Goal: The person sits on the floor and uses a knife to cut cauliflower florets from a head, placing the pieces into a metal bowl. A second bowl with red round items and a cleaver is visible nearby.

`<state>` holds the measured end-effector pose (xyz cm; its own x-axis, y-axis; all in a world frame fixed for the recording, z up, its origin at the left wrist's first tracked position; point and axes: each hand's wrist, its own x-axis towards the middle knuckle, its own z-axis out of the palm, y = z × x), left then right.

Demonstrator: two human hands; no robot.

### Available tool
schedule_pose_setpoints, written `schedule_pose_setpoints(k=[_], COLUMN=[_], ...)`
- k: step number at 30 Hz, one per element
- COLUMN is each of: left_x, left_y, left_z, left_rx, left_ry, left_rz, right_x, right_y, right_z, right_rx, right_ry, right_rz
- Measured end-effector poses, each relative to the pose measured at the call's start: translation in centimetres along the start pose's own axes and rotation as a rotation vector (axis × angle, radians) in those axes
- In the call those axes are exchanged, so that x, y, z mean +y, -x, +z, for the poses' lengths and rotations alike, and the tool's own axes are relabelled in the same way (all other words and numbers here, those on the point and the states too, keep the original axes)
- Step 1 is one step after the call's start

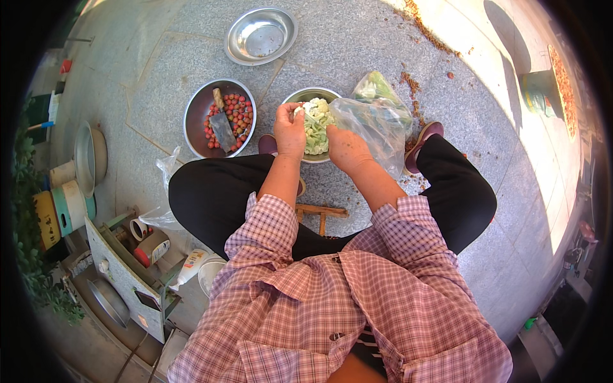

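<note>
Pieces of cauliflower (317, 136) fill a metal bowl (313, 91) on the ground between my feet. My left hand (290, 134) is over the bowl's left side, its fingertips pinched on a cauliflower floret. At the bowl's right side my right hand (348, 147) is closed in a fist around a thin, blade-like tool (315, 121), mostly hidden by the fingers and cauliflower. Beside the right hand lies a clear plastic bag (378, 122), with leafy green vegetable (373, 86) showing at its far end.
Left of the cauliflower, a metal basin (191, 115) holds small red fruits (238, 107) and a cleaver (221, 130). A shallow metal basin (261, 38) sits farther off. A small wooden stool (322, 210) is below me; a cluttered table (122, 282) stands at left. Reddish-brown bits (412, 84) lie scattered at right.
</note>
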<state>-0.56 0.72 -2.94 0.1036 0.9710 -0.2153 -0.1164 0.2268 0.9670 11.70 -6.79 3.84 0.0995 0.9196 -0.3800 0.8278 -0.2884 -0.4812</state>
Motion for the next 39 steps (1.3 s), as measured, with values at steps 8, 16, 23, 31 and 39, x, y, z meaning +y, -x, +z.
schedule_pose_setpoints(k=[8, 16, 23, 31, 39], left_x=[0.4, 0.8, 1.3, 0.6, 1.6], left_y=[0.0, 0.4, 1.1, 1.1, 1.9], left_z=[0.0, 0.0, 0.7, 0.6, 1.1], left_rx=[0.027, -0.022, -0.047, -0.054, -0.088], left_ry=[-0.064, -0.355, -0.237, -0.479, -0.573], left_rz=[0.042, 0.275, 0.283, 0.468, 0.484], right_x=[-0.2, -0.4, 0.4, 1.3, 1.8], right_y=[0.2, 0.2, -0.3, -1.3, -2.0], right_z=[-0.1, -0.4, -0.1, 0.7, 1.8], right_rx=[-0.017, -0.076, -0.087, -0.122, -0.117], right_ry=[0.030, 0.045, 0.044, 0.089, 0.092], right_rz=[0.000, 0.055, 0.107, 0.105, 0.131])
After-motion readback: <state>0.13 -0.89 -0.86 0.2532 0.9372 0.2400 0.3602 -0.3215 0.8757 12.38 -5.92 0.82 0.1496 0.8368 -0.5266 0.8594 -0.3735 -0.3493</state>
